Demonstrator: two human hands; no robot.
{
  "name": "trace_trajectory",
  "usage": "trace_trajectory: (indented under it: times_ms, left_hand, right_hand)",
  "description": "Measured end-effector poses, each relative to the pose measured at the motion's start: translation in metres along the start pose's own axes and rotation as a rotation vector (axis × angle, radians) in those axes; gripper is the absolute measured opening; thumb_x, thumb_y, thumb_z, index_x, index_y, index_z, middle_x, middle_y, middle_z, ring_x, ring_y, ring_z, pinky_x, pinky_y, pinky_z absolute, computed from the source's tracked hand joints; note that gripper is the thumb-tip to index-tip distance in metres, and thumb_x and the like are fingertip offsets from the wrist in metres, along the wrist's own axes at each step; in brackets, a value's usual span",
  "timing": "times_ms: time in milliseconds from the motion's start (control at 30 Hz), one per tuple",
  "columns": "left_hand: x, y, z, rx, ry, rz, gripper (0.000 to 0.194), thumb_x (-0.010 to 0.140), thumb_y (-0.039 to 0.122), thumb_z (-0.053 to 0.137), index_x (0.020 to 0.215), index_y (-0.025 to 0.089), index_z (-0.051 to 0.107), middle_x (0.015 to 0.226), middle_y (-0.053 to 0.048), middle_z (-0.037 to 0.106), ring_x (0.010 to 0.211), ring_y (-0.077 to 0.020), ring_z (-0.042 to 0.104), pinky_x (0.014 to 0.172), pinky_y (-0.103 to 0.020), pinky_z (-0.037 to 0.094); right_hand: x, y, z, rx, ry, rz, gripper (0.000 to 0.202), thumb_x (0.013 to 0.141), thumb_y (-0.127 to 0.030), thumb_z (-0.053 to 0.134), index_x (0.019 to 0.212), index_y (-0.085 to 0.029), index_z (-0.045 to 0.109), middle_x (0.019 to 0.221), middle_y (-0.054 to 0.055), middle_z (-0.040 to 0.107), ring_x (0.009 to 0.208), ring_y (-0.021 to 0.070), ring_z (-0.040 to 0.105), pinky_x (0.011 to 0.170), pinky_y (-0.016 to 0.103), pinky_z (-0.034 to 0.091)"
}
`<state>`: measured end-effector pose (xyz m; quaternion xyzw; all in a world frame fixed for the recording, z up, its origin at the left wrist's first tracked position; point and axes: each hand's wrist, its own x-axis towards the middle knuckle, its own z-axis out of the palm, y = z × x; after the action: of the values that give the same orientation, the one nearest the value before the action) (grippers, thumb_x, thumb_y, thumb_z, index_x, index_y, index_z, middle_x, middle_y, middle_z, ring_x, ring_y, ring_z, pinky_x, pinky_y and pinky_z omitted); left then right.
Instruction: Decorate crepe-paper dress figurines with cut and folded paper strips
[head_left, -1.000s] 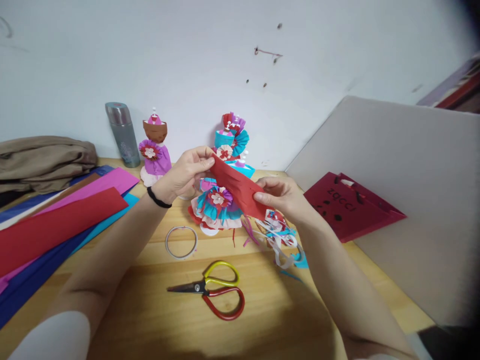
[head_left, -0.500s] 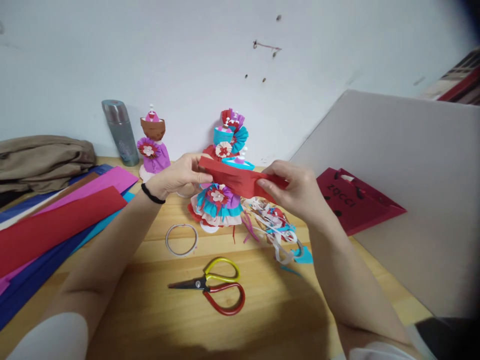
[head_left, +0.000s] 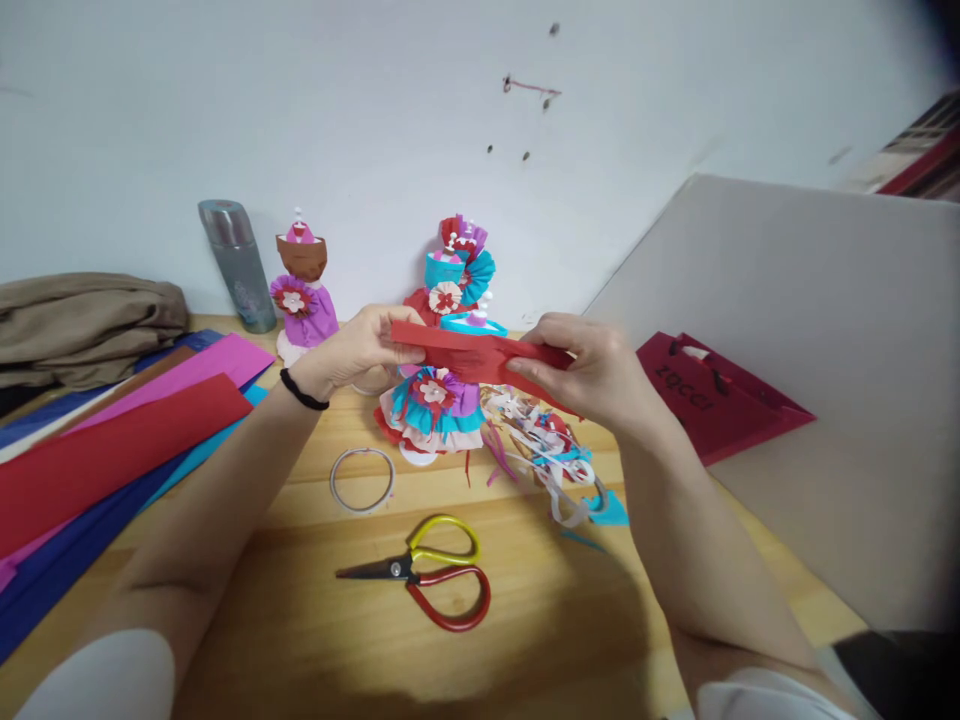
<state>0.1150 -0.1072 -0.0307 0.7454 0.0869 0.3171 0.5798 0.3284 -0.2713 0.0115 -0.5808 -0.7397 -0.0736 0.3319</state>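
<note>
A strip of red crepe paper (head_left: pixel 469 358) is stretched in the air between my hands. My left hand (head_left: pixel 379 343) pinches its left end, and my right hand (head_left: pixel 577 362) grips it toward the right, thumb in front. Just behind the strip stands a small dress form (head_left: pixel 435 410) in a ruffled paper skirt of blue, pink, red and purple, its middle partly hidden by the strip. Below my hands, scissors (head_left: pixel 420 572) with one yellow and one red handle lie on the wooden table, beside a thin roll of tape (head_left: pixel 363 480).
Coloured paper sheets (head_left: pixel 127 450) are stacked at left, near a folded brown cloth (head_left: pixel 90 325) and a flask (head_left: pixel 238 265). A purple-dressed form (head_left: pixel 304 300) and a blue-topped one (head_left: pixel 446 272) stand by the wall. Paper scraps (head_left: pixel 551 440) lie right, before a red bag (head_left: pixel 705 400).
The red strip has tilted, its lower edge rising in the middle, and my right hand has shifted slightly left and up along it. Both hands still hold it.
</note>
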Motion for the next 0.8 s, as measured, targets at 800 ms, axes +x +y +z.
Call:
trace_trajectory:
  times_ms: [800]
  left_hand:
    - [-0.0007,0.0003,0.0035,-0.022,-0.034,0.024,0.023,0.063,0.024,0.084,0.080,0.012,0.073,0.076,-0.005,0.074,0.069,-0.0157,0.066,0.071,-0.028,0.056]
  right_hand:
    - [0.0090,0.0017,0.0044,0.077,-0.103,-0.035,0.014,0.080,-0.026,0.064,0.068,-0.023,0.056,0.078,0.003,0.061,0.068,0.0173,0.056,0.063,0.032,0.042]
